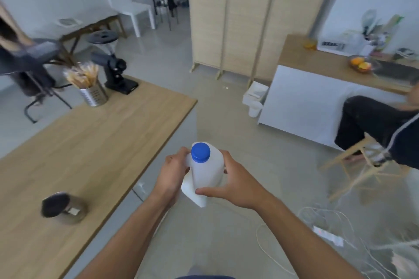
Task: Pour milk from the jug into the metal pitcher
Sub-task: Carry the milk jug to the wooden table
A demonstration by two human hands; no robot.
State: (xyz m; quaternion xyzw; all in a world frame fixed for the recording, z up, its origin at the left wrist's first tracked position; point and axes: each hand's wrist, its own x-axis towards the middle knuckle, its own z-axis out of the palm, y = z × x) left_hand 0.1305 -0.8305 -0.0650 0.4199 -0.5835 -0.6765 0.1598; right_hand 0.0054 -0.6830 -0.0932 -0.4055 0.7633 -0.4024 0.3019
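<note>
Head view: both hands, left (172,174) and right (235,184), grip the capped jug (205,176); uncap it, then carry it left to the pitcher (64,207).

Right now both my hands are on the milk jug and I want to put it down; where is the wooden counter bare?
The counter is bare across its wide middle, between the metal pitcher near its close edge and the steel utensil holder at the far end. That far end is crowded: the black grinder stands beside the holder.
</note>
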